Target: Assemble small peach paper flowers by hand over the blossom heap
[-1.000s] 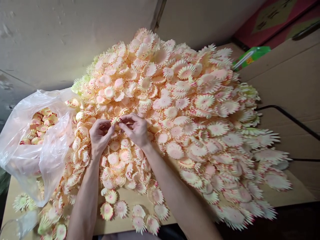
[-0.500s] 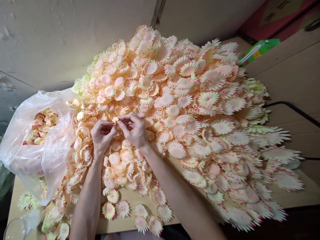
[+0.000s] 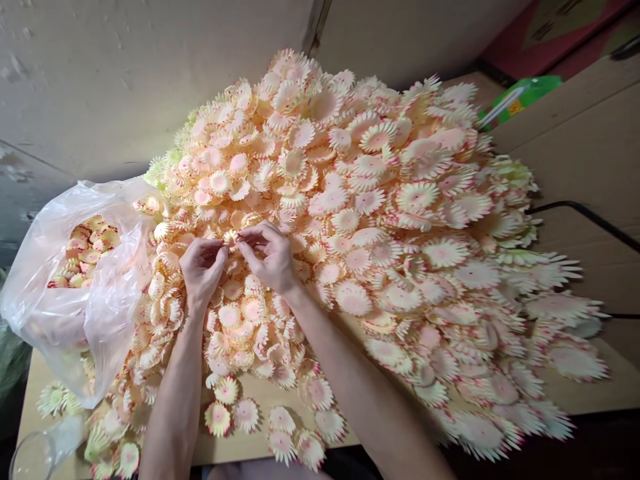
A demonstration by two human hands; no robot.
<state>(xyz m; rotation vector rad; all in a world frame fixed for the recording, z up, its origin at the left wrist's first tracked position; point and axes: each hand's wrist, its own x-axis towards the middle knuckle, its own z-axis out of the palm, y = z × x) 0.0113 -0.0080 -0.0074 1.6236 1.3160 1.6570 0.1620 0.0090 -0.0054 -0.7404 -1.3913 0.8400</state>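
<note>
A small cream artificial flower piece with red-tipped petals (image 3: 231, 238) is pinched between my two hands, above the near left part of the heap. My left hand (image 3: 203, 265) grips its left side with thumb and fingertips together. On its right side, the thumb and forefinger of my right hand (image 3: 267, 257) close on it. Around both hands spreads a large heap of similar pale pink and cream petal discs (image 3: 350, 193), with pink fringed edges. Several loose petal discs (image 3: 246, 415) lie between my forearms, close to the table edge.
At the left, a translucent plastic bag (image 3: 113, 300) holds more flower pieces. A clear cup (image 3: 35, 459) lies at the near left corner of the wooden table (image 3: 235, 453). Cardboard (image 3: 590, 147) and a black cable (image 3: 600, 223) stand at the right, near a green packet (image 3: 535, 93).
My left hand has shifted slightly up and left, and its fingers have drawn a little apart from the right ones. The flower piece stays between them.
</note>
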